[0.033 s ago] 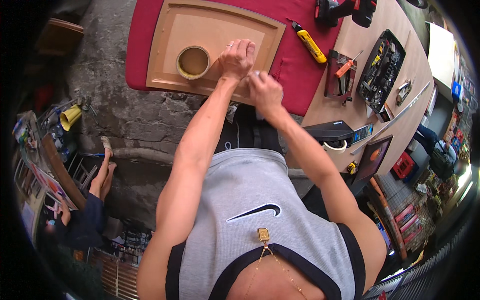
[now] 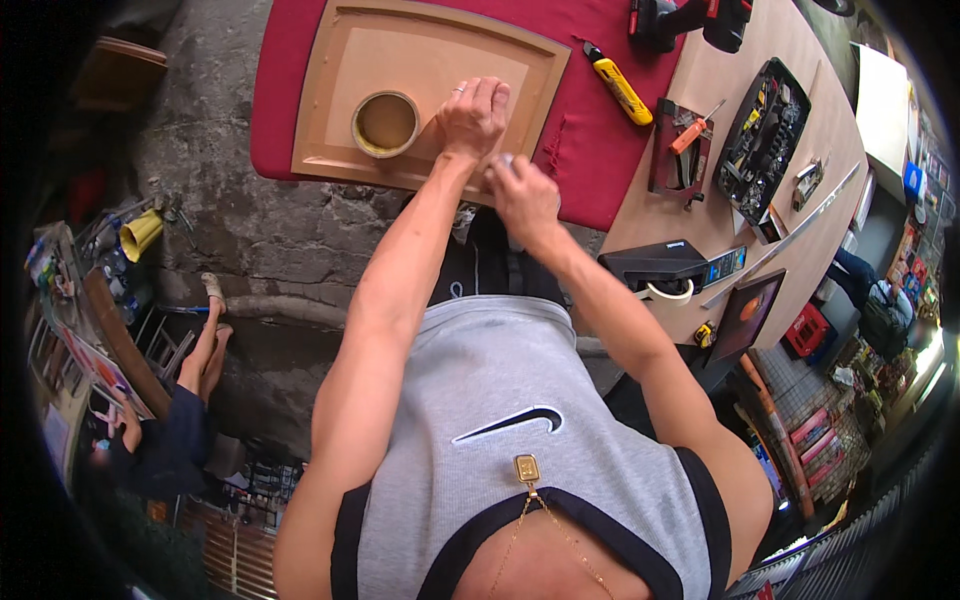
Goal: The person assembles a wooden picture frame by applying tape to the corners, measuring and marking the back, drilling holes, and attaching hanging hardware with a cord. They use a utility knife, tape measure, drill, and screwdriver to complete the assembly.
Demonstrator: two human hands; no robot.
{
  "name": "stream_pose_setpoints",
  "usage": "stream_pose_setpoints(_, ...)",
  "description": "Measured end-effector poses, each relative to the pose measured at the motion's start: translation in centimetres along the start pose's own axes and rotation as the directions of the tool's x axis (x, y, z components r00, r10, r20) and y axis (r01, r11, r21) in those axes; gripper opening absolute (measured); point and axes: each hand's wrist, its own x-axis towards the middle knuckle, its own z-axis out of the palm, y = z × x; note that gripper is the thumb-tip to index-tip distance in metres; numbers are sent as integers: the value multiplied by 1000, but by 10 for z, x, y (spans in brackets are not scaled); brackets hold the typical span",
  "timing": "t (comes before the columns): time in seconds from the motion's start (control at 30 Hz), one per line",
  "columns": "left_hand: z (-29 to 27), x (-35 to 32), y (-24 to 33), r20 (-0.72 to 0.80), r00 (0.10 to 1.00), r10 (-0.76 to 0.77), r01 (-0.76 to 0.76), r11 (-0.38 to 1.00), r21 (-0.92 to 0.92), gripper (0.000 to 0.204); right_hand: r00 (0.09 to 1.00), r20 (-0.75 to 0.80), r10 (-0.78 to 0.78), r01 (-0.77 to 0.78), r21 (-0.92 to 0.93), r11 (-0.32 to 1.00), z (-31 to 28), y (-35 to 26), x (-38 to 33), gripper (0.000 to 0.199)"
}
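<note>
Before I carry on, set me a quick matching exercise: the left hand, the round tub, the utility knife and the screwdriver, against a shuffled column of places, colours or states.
Column one:
1. Left hand
2. Round tub
3. Utility knife
4. Screwdriver

Column two:
A. Yellow, lying on the red cloth
B. Wearing a ring, resting on the framed panel
C. Orange-handled, between the utility knife and the open black tool case
D. Standing on the framed panel, to the left of the left hand

Right pairs: 1-B, 2-D, 3-A, 4-C
</note>
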Motion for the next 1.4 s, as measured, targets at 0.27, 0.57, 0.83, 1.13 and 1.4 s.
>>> stream_pose_setpoints(0.27,-1,2,2,52,999,-10,9,1000,22,13,919,395,7,-82,173,981,-26,3,-6,19)
stream_pose_setpoints(0.57,-9,-13,16,114,991,68,-93,967,236,13,964,0,-264,264,20,964,-46,94,139,19)
stream_pose_setpoints(0.83,-15,-14,14,140,987,80,-107,975,195,13,849,134,-511,518,-18,855,-17,79,191,17)
stream_pose_setpoints(1.13,-19,-12,13,185,980,76,-119,966,230,19,739,189,-647,643,90,761,20,4,261,18)
stream_pose_setpoints(1.4,-19,-15,9,210,976,60,-76,994,73,19,769,170,-616,599,142,788,46,-68,300,27)
